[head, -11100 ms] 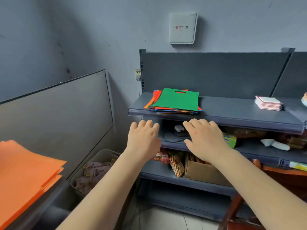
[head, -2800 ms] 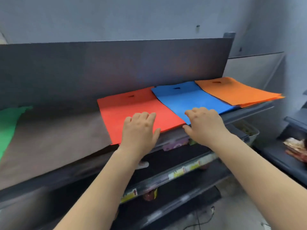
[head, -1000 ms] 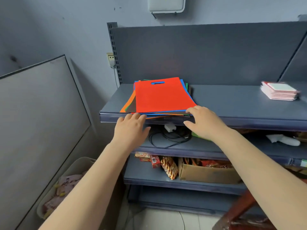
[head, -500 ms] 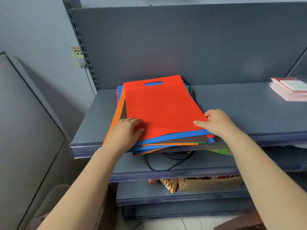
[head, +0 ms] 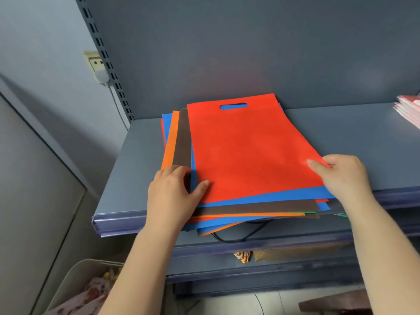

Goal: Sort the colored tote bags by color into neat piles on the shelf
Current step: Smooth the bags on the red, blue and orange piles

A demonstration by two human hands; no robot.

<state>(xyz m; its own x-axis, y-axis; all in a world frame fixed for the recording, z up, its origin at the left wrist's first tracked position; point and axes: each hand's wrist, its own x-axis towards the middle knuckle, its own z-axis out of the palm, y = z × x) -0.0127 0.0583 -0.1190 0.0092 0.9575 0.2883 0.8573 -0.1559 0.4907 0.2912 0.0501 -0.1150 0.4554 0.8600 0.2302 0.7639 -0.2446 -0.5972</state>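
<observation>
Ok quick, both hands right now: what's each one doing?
Left hand: open, resting on the mixed bag stack, thumb on the red tote bag.
Right hand: pinching the red tote bag's near right corner.

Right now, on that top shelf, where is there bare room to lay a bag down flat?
The blue-grey metal shelf is bare between the mixed stack of coloured tote bags and the pink-white stack of cards at right. A narrower bare strip runs left of the bags. The front middle is crowded by bags, left hand and right hand.
</observation>
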